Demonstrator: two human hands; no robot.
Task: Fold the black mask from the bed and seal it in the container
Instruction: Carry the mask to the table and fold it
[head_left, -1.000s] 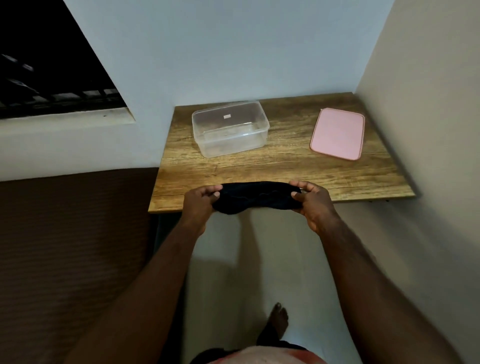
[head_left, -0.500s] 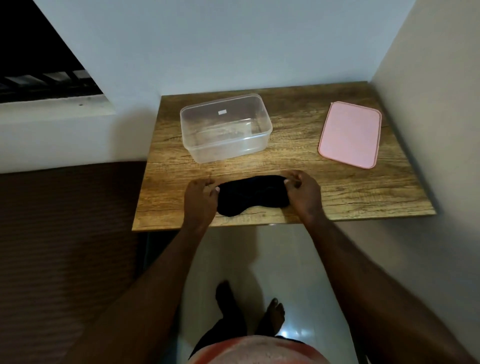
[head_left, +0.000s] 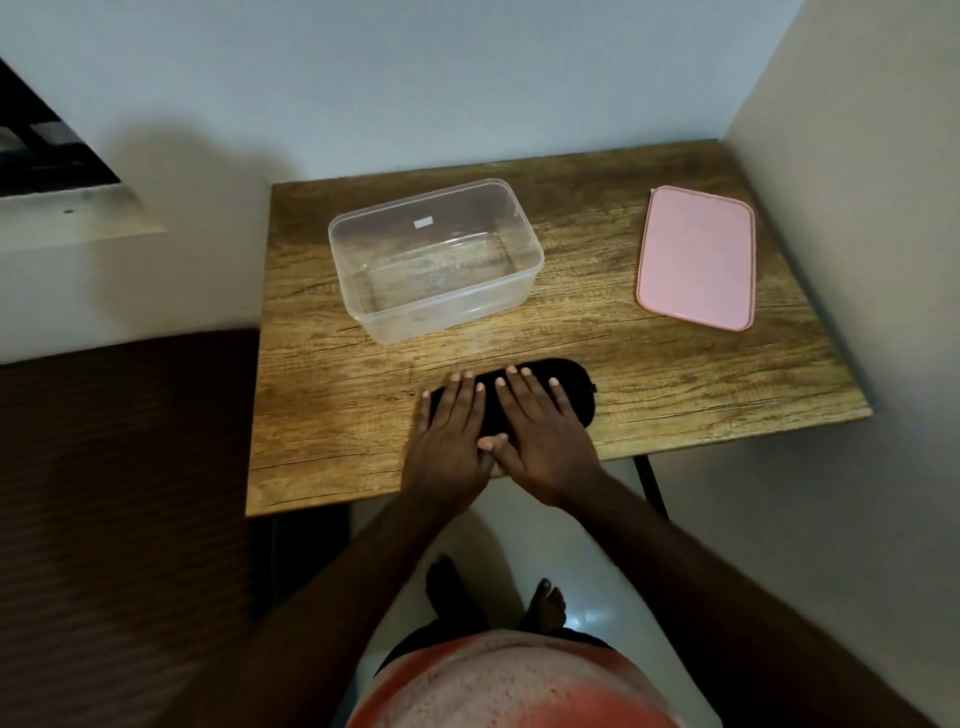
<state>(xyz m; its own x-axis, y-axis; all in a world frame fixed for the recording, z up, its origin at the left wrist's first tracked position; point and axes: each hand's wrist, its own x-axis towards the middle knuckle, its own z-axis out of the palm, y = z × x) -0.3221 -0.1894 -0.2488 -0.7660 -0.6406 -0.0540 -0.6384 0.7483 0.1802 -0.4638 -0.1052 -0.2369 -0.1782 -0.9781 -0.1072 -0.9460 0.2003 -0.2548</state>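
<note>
The black mask (head_left: 574, 387) lies flat on the wooden table (head_left: 332, 415), near its front edge. My left hand (head_left: 449, 436) and my right hand (head_left: 537, 434) rest palm-down on it, fingers spread, side by side with thumbs touching. They cover most of the mask; only its right end and a strip between the hands show. The clear plastic container (head_left: 436, 260) stands open and empty behind the hands. Its pink lid (head_left: 696, 254) lies flat at the table's right.
The table sits in a corner, with walls close behind and on the right. A dark brown bed (head_left: 124, 493) adjoins the table's left side. A window ledge (head_left: 72, 218) is at the upper left. My bare feet (head_left: 493, 603) stand on a pale floor below the table.
The mask went from held in the air by both ends to lying on the table. Both hands let go of its ends and now press flat on top.
</note>
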